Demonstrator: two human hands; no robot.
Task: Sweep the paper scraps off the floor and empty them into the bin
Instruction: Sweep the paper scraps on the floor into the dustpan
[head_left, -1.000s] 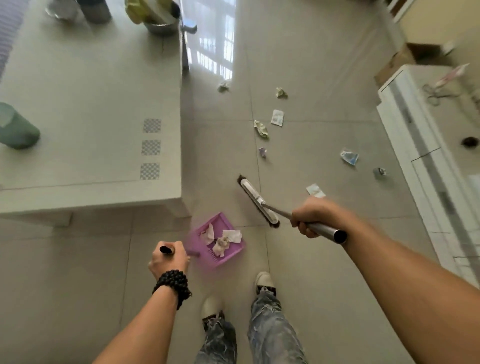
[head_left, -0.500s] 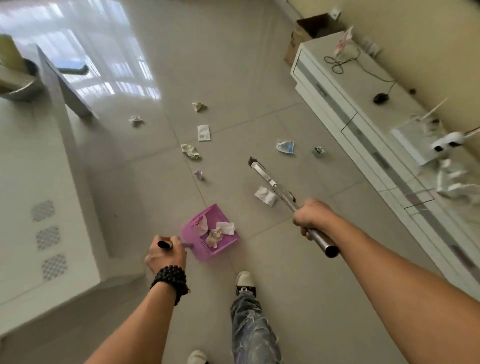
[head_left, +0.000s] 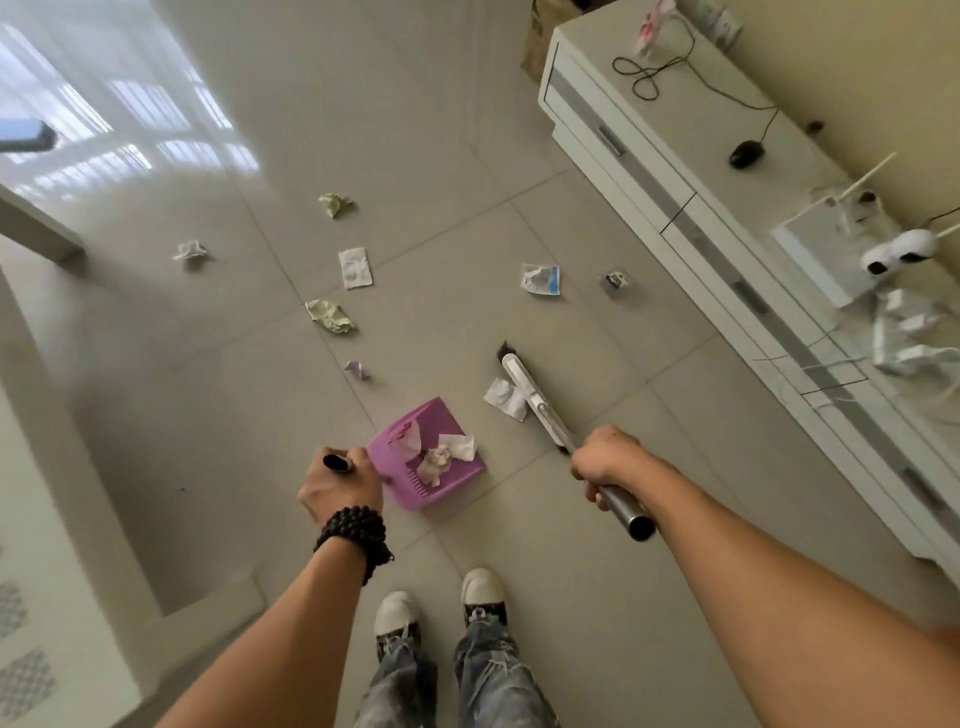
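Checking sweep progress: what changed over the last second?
The broom swung right, and its head now rests against a white paper scrap. The right hand and the left hand on the pink dustpan kept their grips; its scraps are unchanged.

A: Any readable text? Labels, brands, numbers?

B: None legible. The flat white packet (head_left: 355, 267) on the floor has a faint grey print, too blurred to read.

A: The blue-and-white wrapper (head_left: 542, 279)?

B: Printed, but nothing can be made out. Same for the small dark wrapper (head_left: 615, 281) beside it.

A: The dustpan (head_left: 426, 462)?

B: No marking visible.
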